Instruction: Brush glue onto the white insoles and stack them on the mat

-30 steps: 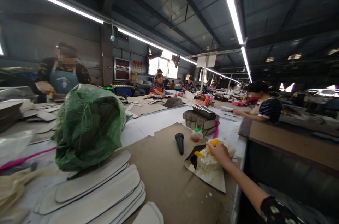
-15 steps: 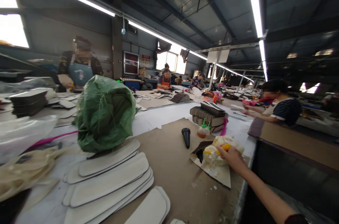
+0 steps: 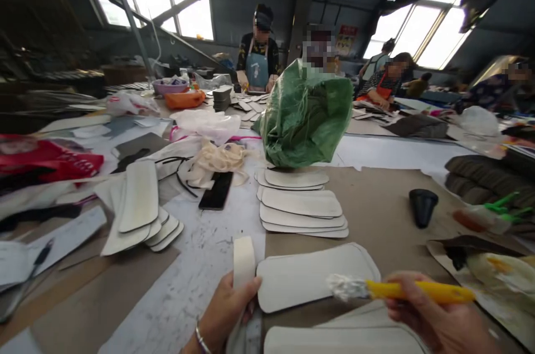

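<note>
My right hand [image 3: 438, 320] is closed round the yellow handle of a brush [image 3: 401, 289], whose glue-clotted bristles hover just above a flat white insole piece [image 3: 313, 276] on brown cardboard [image 3: 376, 192]. My left hand [image 3: 225, 309] pinches a narrow white insole strip [image 3: 243, 258] standing on edge beside that piece. Another white piece [image 3: 334, 340] lies under my right hand. A neat stack of the same white pieces [image 3: 301, 209] sits a little farther away.
A green plastic bag [image 3: 307, 114] stands behind the stack. A black cone [image 3: 423, 206], a glue-covered wad on cardboard [image 3: 501, 276] and small bottles [image 3: 480, 217] are at the right. More insoles [image 3: 137, 209], a black phone [image 3: 216, 190] and bags lie left. Other people work across the table.
The view swung left and down from the long hall to the table. My right hand came off the glue wad with the brush, and my left hand now shows holding a strip.
</note>
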The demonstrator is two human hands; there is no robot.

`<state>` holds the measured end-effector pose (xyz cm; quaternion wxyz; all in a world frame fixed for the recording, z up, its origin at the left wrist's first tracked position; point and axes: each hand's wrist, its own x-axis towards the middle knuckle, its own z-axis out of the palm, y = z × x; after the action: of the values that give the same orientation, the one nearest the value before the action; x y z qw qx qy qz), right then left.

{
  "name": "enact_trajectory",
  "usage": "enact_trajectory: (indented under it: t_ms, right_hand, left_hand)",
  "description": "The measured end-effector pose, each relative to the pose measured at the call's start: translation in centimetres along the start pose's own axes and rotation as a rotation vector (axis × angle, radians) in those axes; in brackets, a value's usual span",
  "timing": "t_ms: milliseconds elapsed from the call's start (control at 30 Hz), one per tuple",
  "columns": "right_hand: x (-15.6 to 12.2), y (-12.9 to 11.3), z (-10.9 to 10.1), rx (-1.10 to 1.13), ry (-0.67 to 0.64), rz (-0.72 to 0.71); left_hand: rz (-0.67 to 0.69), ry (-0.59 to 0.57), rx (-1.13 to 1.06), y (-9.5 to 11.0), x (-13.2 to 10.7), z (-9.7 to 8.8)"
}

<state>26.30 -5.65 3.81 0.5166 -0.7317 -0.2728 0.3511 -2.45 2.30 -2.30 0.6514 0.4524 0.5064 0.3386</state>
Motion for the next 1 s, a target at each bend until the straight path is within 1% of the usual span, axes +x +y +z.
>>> enact_trajectory:
  t_ms: [33, 67, 100, 133, 167, 200, 267, 400, 567, 767, 900, 1000]
  right_hand:
    - [-1.2, -0.6, 2.8, 0.057, -0.096, 0.065]
    - [-2.2, -1.2, 5.2, 0.109, -0.172, 0.082]
    - [-2.9, -1.7, 7.2, 0.152, -0.200, 0.080]
    - [-3.4, -2.1, 8.7, 0.171, -0.235, 0.071]
    - [-3.7, -2.3, 9.6, 0.179, -0.249, 0.058]
    - [-3.8, -2.5, 10.2, 0.173, -0.254, 0.046]
    - [-3.6, -2.6, 10.4, 0.140, -0.242, 0.024]
    - [-3.4, -3.0, 10.0, 0.075, -0.203, 0.000]
    - [-3.8, -3.2, 11.0, 0.101, -0.247, 0.017]
    - [-4.3, -3.4, 11.2, 0.059, -0.186, -0.018]
    - [-5.0, -3.5, 12.1, 0.075, -0.211, -0.006]
    - [-4.6, -3.1, 12.1, 0.017, -0.191, -0.038]
  left_hand:
    - [0.006, -0.011, -0.002, -0.1, -0.1, -0.1]
    - [0.014, -0.024, -0.005, -0.1, -0.1, -0.1]
    - [0.020, -0.037, -0.008, -0.1, -0.2, -0.2]
    - [0.027, -0.049, -0.011, -0.1, -0.2, -0.3]
    - [0.032, -0.059, -0.014, 0.0, -0.3, -0.4]
    - [0.035, -0.068, -0.018, 0.1, -0.3, -0.5]
    - [0.039, -0.079, -0.030, 0.2, -0.3, -0.6]
    - [0.045, -0.091, -0.038, 0.4, -0.3, -0.5]
    - [0.047, -0.093, -0.027, -0.2, -0.2, -0.4]
    - [0.043, -0.099, -0.033, -0.5, -0.1, -0.4]
    - [0.035, -0.097, -0.033, -0.6, -0.1, -0.5]
    - [0.035, -0.097, -0.021, -0.7, -0.1, -0.5]
